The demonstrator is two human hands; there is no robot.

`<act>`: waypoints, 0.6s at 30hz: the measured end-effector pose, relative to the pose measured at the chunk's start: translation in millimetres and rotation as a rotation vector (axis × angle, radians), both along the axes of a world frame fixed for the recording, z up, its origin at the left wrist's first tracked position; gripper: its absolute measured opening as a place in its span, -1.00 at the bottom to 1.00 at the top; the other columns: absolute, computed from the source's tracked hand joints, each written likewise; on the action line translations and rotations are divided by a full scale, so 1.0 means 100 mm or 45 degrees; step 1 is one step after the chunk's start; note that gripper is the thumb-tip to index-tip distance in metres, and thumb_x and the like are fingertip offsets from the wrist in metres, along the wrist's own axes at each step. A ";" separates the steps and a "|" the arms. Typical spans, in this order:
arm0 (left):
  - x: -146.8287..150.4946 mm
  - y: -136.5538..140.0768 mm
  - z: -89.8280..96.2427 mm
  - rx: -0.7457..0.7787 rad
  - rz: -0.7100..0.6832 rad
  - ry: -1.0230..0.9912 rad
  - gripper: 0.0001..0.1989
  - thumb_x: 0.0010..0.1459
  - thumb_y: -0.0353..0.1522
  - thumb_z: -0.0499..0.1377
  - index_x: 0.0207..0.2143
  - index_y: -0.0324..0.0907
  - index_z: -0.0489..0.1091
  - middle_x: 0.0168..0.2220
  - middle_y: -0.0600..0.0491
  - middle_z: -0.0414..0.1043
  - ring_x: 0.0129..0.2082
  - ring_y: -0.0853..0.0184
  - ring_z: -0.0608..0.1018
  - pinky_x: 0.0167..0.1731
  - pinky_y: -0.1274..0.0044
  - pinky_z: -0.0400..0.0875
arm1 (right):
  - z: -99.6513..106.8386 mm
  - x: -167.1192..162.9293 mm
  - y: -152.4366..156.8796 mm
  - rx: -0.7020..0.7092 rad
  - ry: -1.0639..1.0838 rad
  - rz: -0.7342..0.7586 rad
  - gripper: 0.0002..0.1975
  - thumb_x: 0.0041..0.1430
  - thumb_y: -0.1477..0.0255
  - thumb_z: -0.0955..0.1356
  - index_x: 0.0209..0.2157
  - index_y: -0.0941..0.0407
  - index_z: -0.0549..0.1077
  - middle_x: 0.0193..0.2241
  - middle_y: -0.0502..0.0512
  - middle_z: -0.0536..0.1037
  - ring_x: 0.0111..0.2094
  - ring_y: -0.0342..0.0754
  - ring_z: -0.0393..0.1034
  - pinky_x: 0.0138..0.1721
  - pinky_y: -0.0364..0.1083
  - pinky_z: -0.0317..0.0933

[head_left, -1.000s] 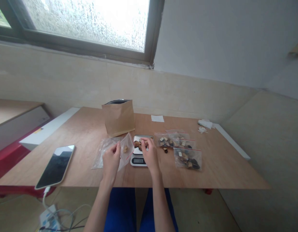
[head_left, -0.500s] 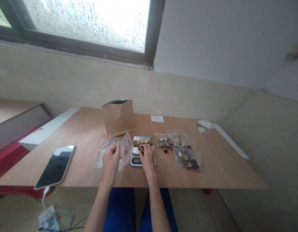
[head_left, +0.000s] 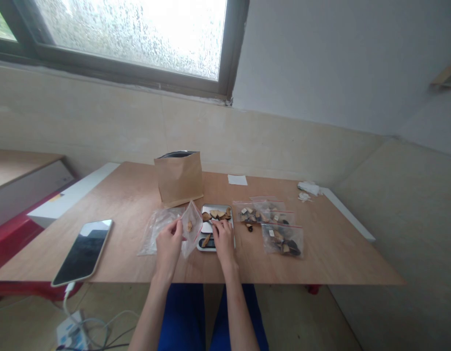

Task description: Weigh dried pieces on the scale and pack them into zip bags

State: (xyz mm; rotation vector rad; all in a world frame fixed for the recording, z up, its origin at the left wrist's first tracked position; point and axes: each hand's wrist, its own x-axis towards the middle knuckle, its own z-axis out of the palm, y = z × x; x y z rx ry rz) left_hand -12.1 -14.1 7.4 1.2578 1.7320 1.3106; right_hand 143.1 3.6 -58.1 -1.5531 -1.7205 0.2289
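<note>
In the head view, my left hand is closed on the edge of a small clear zip bag, held upright with its mouth apart. One dried brown slice, perhaps mushroom, shows inside it. My right hand rests over the small digital kitchen scale, fingers slightly bent and apart near the slices. Several dried slices lie along the far part of the metal plate. Another slice lies across the display at the near end. My fingertips partly hide the plate.
More clear bags lie flat under my left wrist. Behind them stands an open brown paper pouch. Filled zip bags and a loose piece lie right of the scale. A phone on a cable lies left; white paper lies behind.
A slice that was near my right fingertips on the plate now lies over the display. My right fingers have drawn slightly together; the bag's mouth has shifted a little in my left hand.
</note>
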 end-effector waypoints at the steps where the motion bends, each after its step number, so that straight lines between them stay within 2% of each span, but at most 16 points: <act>1: 0.00 0.00 0.00 -0.001 0.000 -0.002 -0.68 0.02 -0.18 0.04 -0.39 -0.22 0.46 -0.48 0.01 0.51 -0.63 0.33 0.49 -0.61 0.54 0.30 | 0.00 0.00 0.01 0.003 0.036 -0.008 -0.76 0.19 0.53 0.21 -0.20 0.09 0.47 -0.27 0.13 0.47 -0.18 -0.02 0.34 -0.12 -0.03 0.21; 4: 0.00 0.00 0.00 -0.003 0.001 0.001 -0.68 0.02 -0.20 0.04 -0.37 -0.22 0.47 -0.48 0.01 0.52 -0.62 0.31 0.50 -0.59 0.53 0.32 | 0.07 -0.04 0.02 0.002 0.272 -0.050 -0.81 0.19 0.48 0.22 -0.21 0.12 0.42 -0.25 0.15 0.50 -0.18 -0.02 0.36 -0.12 -0.03 0.23; 6: 0.01 0.00 0.01 -0.013 0.004 -0.007 -0.67 0.01 -0.21 0.04 -0.33 -0.22 0.47 -0.49 0.01 0.52 -0.62 0.30 0.51 -0.60 0.53 0.32 | 0.19 -0.10 0.02 0.001 0.478 -0.050 -0.82 0.18 0.43 0.25 -0.19 0.14 0.38 -0.25 0.15 0.50 -0.24 -0.05 0.39 -0.18 -0.08 0.26; 8: 0.02 -0.01 0.02 -0.039 -0.005 -0.025 -0.64 0.01 -0.20 0.04 -0.27 -0.24 0.47 -0.48 0.00 0.53 -0.60 0.29 0.51 -0.62 0.53 0.31 | 0.36 -0.17 0.00 0.001 0.602 0.033 -0.83 0.17 0.39 0.26 -0.20 0.14 0.36 -0.30 0.11 0.51 -0.32 -0.09 0.40 -0.26 -0.13 0.28; 10: 0.04 -0.02 0.03 -0.057 -0.020 -0.041 -0.60 0.02 -0.19 0.03 -0.23 -0.26 0.46 -0.45 -0.02 0.53 -0.59 0.28 0.52 -0.65 0.54 0.29 | 0.55 -0.25 -0.02 0.000 0.597 0.170 -0.84 0.17 0.38 0.26 -0.22 0.12 0.37 -0.32 0.06 0.51 -0.33 -0.11 0.40 -0.28 -0.15 0.28; 14: 0.03 -0.03 0.02 -0.043 -0.033 -0.033 -0.61 0.03 -0.18 0.03 -0.25 -0.26 0.47 -0.41 -0.03 0.54 -0.59 0.31 0.52 -0.63 0.55 0.30 | 0.80 -0.28 -0.13 0.013 0.398 0.313 -0.82 0.19 0.38 0.25 -0.18 0.08 0.39 -0.21 0.08 0.48 -0.15 -0.07 0.36 -0.11 -0.10 0.24; 16: 0.02 -0.02 0.00 -0.028 -0.029 -0.031 -0.65 0.03 -0.21 0.03 -0.28 -0.24 0.47 -0.41 -0.02 0.54 -0.60 0.33 0.50 -0.61 0.54 0.31 | 0.79 -0.21 -0.20 0.017 0.347 0.277 -0.82 0.23 0.42 0.20 -0.20 0.08 0.39 -0.20 0.10 0.46 -0.11 -0.06 0.34 -0.08 -0.09 0.23; 18: 0.00 -0.02 -0.02 -0.002 -0.022 -0.029 -0.68 0.03 -0.22 0.04 -0.31 -0.21 0.47 -0.42 0.01 0.54 -0.61 0.34 0.49 -0.60 0.54 0.31 | 0.68 -0.11 -0.27 0.003 0.317 0.205 -0.79 0.23 0.49 0.16 -0.23 0.08 0.38 -0.23 0.10 0.45 -0.15 -0.06 0.35 -0.11 -0.08 0.25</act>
